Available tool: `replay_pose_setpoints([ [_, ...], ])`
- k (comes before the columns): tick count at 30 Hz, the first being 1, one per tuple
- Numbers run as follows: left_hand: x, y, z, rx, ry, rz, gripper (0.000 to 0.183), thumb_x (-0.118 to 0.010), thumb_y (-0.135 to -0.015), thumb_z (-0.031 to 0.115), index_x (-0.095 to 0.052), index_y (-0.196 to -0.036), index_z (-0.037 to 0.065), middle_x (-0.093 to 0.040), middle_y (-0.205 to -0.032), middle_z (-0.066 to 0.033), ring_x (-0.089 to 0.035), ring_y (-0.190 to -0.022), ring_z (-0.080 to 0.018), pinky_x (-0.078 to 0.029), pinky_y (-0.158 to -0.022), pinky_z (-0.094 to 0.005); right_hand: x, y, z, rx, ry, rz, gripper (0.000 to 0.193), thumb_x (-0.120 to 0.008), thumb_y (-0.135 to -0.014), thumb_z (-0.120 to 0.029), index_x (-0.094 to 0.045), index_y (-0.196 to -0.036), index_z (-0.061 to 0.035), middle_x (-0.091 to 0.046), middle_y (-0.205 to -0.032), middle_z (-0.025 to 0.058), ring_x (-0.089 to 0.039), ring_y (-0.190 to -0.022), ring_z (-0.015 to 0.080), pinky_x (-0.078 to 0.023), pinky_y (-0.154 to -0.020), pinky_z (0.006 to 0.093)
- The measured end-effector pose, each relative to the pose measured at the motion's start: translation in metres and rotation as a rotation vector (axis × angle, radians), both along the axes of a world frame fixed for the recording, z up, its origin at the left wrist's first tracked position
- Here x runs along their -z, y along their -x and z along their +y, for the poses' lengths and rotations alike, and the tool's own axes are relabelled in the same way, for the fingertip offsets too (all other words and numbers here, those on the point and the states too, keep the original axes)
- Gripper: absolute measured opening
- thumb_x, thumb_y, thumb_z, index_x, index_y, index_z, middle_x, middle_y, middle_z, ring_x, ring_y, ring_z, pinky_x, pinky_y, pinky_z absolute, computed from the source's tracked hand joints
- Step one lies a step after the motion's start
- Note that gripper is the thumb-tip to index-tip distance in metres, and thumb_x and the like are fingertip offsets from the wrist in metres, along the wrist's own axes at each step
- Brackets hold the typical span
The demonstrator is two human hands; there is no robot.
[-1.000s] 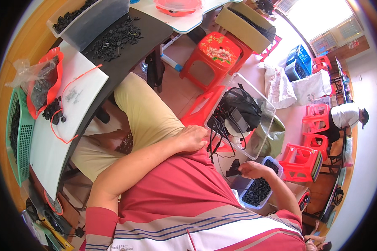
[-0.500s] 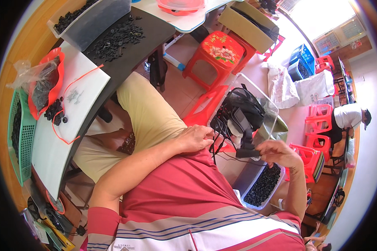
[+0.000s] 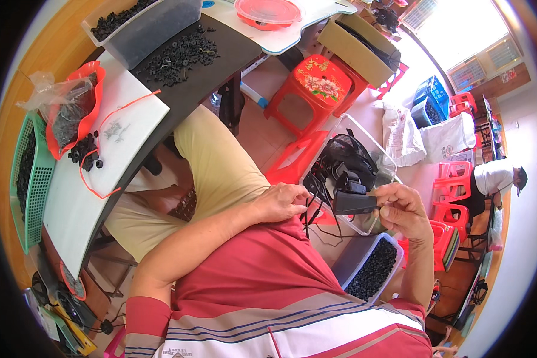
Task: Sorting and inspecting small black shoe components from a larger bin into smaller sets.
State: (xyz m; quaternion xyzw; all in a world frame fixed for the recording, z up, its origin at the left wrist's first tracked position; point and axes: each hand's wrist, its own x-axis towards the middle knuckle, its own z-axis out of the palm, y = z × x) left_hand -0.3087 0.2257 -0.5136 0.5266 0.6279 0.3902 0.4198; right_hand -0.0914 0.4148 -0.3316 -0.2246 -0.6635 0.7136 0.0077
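Note:
My right hand (image 3: 404, 210) grips the end of a black rectangular device (image 3: 355, 204) between thumb and fingers. The device is held over the near side of a clear plastic bin (image 3: 391, 162). In that bin lie a black mesh bag (image 3: 351, 149) and other dark gear. Over my lap, my left hand (image 3: 280, 203) is closed with its fingers curled; whatever they may hold is hidden. Black cables (image 3: 309, 216) run down close beside its fingertips and loop below the bin.
A tub of small black parts (image 3: 373, 268) stands below my right hand. Red stools (image 3: 316, 83) are beyond my knees. At left, the table (image 3: 71, 206) carries a green basket (image 3: 37, 179), an orange-red tray (image 3: 98, 83) and loose black parts. Another person (image 3: 492, 179) bends over at far right.
My right hand has turned, bringing the black device up and flatter, with its broad side in view. My left hand has barely moved. The whole view has shifted slightly.

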Motion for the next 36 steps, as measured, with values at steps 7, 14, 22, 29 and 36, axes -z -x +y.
replay_pose_setpoints([
  [7, -0.012, 0.002, 0.001, -0.028, -0.016, -0.025, 0.044, -0.076, -0.087, 0.026, -0.066, -0.122, 0.002, -0.074, -0.108, -0.0167, -0.071, -0.103, -0.0287, -0.055, -0.09, -0.0384, 0.01, 0.017, -0.004, 0.07, 0.048, 0.181, 0.032, -0.063, -0.096, 0.001, -0.059, -0.127, 0.0019, -0.071, -0.098, 0.0091, -0.043, -0.052, 0.0038, -0.029, -0.044, 0.021],
  [14, -0.083, 0.008, -0.004, -0.13, -0.301, -0.617, 0.06, -0.078, -0.091, 0.025, -0.05, -0.138, 0.0, -0.069, -0.112, -0.0136, -0.069, -0.093, -0.0166, -0.056, -0.077, -0.0287, 0.013, 0.058, -0.019, 0.063, 0.056, 0.192, 0.03, -0.066, -0.095, 0.001, -0.061, -0.125, -0.0008, -0.072, -0.099, 0.0088, -0.046, -0.054, 0.0034, -0.033, -0.045, 0.0201],
  [22, -0.104, 0.033, -0.025, -0.365, -0.258, -1.08, 0.046, -0.075, -0.095, 0.023, -0.055, -0.131, 0.002, -0.066, -0.117, -0.0073, -0.065, -0.102, -0.0149, -0.056, -0.089, -0.0306, 0.026, 0.095, -0.053, -0.034, -0.115, 0.128, 0.027, -0.068, -0.095, 0.0, -0.063, -0.122, -0.0005, -0.071, -0.103, 0.0027, -0.055, -0.068, -0.0006, -0.044, -0.056, 0.0183],
  [29, -0.101, 0.041, -0.046, -0.508, -0.399, -0.885, 0.047, -0.075, -0.095, 0.017, -0.054, -0.133, 0.001, -0.065, -0.113, -0.0054, -0.063, -0.098, -0.0109, -0.055, -0.085, -0.0279, 0.045, 0.119, -0.058, -0.129, -0.172, 0.151, 0.027, -0.07, -0.095, -0.002, -0.063, -0.121, -0.0007, -0.07, -0.103, -0.0003, -0.051, -0.067, -0.0022, -0.041, -0.056, 0.0179],
  [36, -0.092, 0.046, -0.054, -0.59, -0.479, -0.826, 0.046, -0.077, -0.093, 0.014, -0.055, -0.131, 0.001, -0.065, -0.115, -0.0037, -0.062, -0.097, -0.0087, -0.053, -0.085, -0.0266, 0.057, 0.134, -0.058, -0.17, -0.111, 0.101, 0.025, -0.071, -0.095, -0.004, -0.063, -0.118, -0.0014, -0.068, -0.097, -0.0006, -0.054, -0.07, -0.0016, -0.042, -0.058, 0.018],
])
